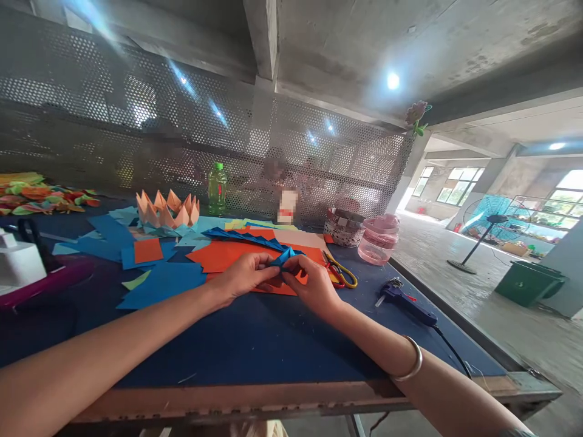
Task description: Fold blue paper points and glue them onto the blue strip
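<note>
Head view: both forearms reach in over the bench (255, 346), the left hand (243, 276) and right hand (312, 285) meeting above an orange paper sheet (223, 258). Their fingers (294, 265) close from either side, pinching one end of a folded blue paper strip (285, 257).

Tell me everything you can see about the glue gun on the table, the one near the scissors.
The hot glue gun lies flat on the dark blue table top, right of the yellow-handled scissors and near the table's right edge. Its body looks like dark blue plastic, with a small red part near the top and a thin, metal-looking nozzle pointing left. A black cord runs from its rear toward the lower right, to the table edge. No hand touches it.
</note>
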`<state>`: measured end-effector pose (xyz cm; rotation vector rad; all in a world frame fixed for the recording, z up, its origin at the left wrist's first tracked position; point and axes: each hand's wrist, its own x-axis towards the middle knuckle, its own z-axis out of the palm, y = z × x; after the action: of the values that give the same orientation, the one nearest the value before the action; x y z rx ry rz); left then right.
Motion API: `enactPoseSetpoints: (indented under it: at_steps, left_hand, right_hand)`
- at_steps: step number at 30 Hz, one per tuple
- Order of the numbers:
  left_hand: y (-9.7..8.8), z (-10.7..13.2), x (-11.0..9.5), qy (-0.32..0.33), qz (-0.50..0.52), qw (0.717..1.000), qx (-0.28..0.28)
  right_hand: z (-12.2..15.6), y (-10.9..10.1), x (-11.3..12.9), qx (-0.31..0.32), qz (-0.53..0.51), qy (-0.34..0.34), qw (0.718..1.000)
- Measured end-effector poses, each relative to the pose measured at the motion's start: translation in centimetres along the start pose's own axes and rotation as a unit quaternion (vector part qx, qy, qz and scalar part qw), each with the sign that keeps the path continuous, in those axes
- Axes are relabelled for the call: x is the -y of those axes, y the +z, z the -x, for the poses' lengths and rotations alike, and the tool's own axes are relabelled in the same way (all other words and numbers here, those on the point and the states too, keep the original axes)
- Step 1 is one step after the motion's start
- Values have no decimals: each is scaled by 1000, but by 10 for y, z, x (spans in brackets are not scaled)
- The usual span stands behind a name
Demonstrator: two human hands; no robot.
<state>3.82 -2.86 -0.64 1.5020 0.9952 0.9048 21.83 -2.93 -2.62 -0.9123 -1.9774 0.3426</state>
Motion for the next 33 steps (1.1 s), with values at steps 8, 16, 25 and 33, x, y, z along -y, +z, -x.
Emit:
enactPoseSetpoints:
  at_steps: [8,16,25,33]
  left_hand:
    - [-2,1,-1,-43,49,998,-1]
    - [0,3,-4,-64,89,994,-11]
    - [1,4,-7,-65,99,993,-22]
    - [-1,2,-5,-72,112,991,-15]
  right_hand:
    - [-1,0,2,-23,-15,26,999]
    - [0,0,1,-34,-19,7,999]
    - [-1,-3,4,-48,3,-36,998]
    - [-1,-7,3,-32,43,-111,992]
